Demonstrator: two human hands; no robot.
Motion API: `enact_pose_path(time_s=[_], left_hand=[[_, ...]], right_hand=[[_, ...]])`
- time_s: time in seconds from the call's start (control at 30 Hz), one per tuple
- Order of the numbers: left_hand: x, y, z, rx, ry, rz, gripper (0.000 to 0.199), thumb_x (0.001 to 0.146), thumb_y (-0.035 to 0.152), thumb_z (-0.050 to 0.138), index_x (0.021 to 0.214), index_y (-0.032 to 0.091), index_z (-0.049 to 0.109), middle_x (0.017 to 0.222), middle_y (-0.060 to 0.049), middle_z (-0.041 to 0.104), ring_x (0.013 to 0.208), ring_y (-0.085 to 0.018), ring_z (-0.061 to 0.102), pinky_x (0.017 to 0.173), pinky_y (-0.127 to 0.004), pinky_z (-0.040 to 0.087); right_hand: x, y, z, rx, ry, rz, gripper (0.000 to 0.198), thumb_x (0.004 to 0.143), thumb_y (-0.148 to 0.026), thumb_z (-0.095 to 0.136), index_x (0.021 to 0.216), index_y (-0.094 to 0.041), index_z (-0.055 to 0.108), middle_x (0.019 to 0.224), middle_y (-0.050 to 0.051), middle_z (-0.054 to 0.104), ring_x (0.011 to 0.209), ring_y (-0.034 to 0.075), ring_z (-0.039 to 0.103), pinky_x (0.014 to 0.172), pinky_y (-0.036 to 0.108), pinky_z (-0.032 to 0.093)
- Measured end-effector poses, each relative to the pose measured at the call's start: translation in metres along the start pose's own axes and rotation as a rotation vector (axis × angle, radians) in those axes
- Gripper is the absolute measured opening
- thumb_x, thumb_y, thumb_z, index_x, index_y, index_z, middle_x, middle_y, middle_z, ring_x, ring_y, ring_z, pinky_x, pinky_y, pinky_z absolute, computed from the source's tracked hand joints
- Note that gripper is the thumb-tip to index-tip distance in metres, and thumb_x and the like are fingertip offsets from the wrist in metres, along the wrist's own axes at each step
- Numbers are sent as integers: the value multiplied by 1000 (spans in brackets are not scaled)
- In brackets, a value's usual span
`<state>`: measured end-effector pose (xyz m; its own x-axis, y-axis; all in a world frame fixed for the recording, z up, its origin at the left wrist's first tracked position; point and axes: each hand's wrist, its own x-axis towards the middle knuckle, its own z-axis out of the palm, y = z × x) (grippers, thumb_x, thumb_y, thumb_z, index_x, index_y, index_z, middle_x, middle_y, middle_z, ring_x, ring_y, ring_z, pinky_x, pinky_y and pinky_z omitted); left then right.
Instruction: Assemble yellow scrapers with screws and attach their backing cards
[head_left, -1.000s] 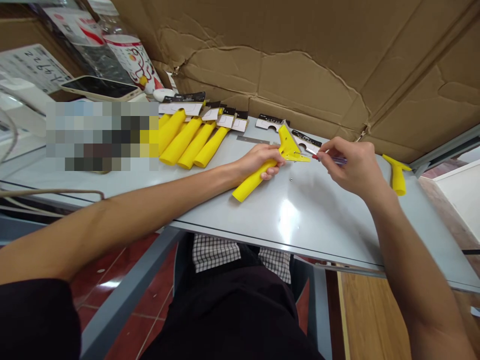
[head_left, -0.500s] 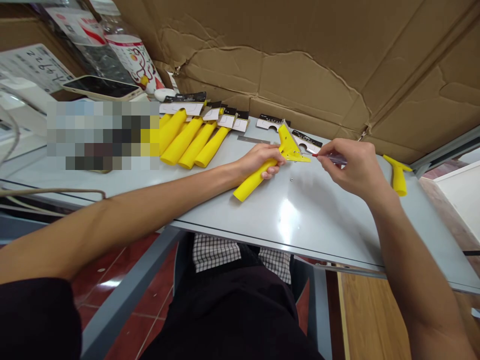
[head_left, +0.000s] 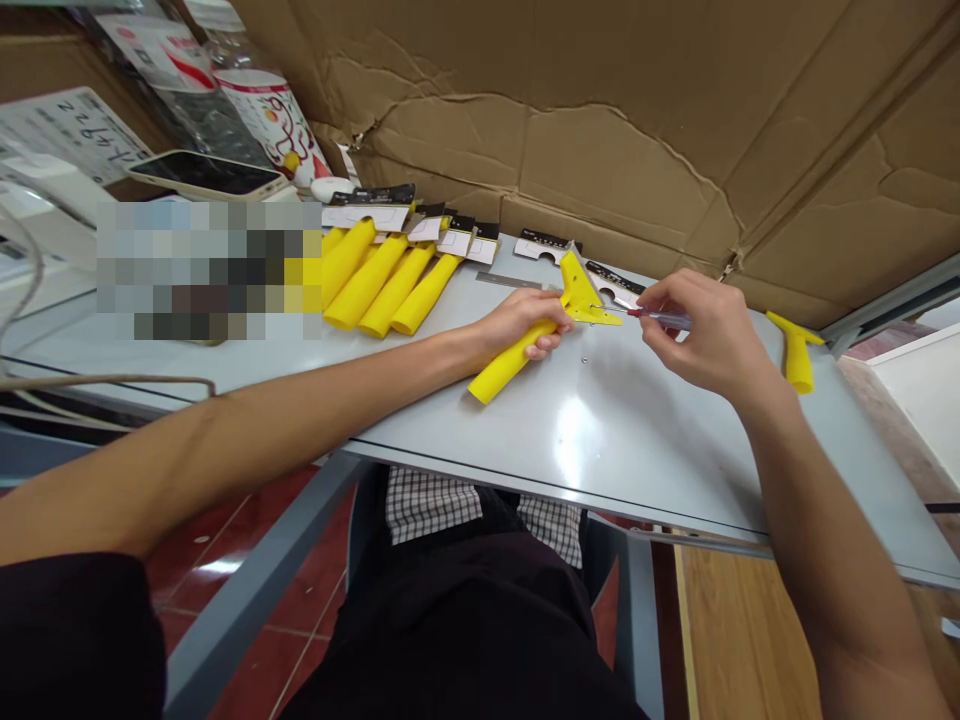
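My left hand [head_left: 529, 325] is wrapped around the handle of a yellow scraper [head_left: 504, 372], whose wide triangular head points up and to the right. A metal edge runs along that head. Between the fingers and thumb of my right hand [head_left: 694, 325] is a screwdriver [head_left: 667, 319] with a clear, reddish handle. Its thin shaft reaches left to the face of the scraper's head, at or very near a screw there. One small screw or nut [head_left: 585, 360] lies on the grey table [head_left: 480, 440] below the head.
Several yellow scrapers [head_left: 424, 295] with black-and-white cards lie to the left. A metal blade [head_left: 506, 280] and loose cards [head_left: 547, 243] are behind my hands. Another yellow scraper [head_left: 799, 365] rests far right. A phone [head_left: 206, 175] and bottles [head_left: 262, 110] stand back left; cardboard [head_left: 622, 150] walls the rear.
The right fingers have shifted slightly around the screwdriver handle, and more of the handle shows. The scraper stays in my left hand, nearly still.
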<state>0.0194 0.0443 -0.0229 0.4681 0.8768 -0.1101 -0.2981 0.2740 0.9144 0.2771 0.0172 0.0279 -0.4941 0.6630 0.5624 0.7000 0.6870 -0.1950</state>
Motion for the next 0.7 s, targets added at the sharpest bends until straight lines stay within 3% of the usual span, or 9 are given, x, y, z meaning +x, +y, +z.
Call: enact_pose_path(time_s=[0.23, 0.37, 0.53, 0.7], left_hand=[[-3, 1, 1, 8, -32, 5, 17, 69, 13, 75, 78, 14, 60, 66, 0, 59, 39, -5, 45, 32, -18, 31], [-3, 0, 0, 15, -53, 21, 18, 70, 13, 76, 81, 14, 62, 68, 1, 61, 40, -5, 46, 32, -17, 31], [-3, 0, 1, 16, -19, 22, 20, 67, 12, 76, 80, 15, 61, 69, 0, 61, 41, -5, 47, 32, -18, 30], [-1, 0, 0, -13, -4, 19, 21, 68, 11, 76, 82, 15, 61, 70, 0, 60, 41, -5, 46, 32, -18, 29]], right_hand=[[-2, 5, 5, -34, 13, 75, 9, 101, -32, 64, 95, -29, 70, 68, -2, 73, 55, 19, 64, 59, 35, 48], [-1, 2, 5, -65, 33, 16, 7, 95, -27, 69, 89, -28, 70, 75, 1, 75, 63, 20, 67, 64, 36, 51], [0, -3, 2, -28, 10, -65, 12, 86, -16, 69, 93, -25, 74, 105, 7, 75, 67, 18, 64, 62, 37, 51], [0, -3, 1, 8, 29, -47, 11, 89, -16, 69, 90, -26, 74, 93, 4, 77, 67, 20, 68, 63, 38, 55]])
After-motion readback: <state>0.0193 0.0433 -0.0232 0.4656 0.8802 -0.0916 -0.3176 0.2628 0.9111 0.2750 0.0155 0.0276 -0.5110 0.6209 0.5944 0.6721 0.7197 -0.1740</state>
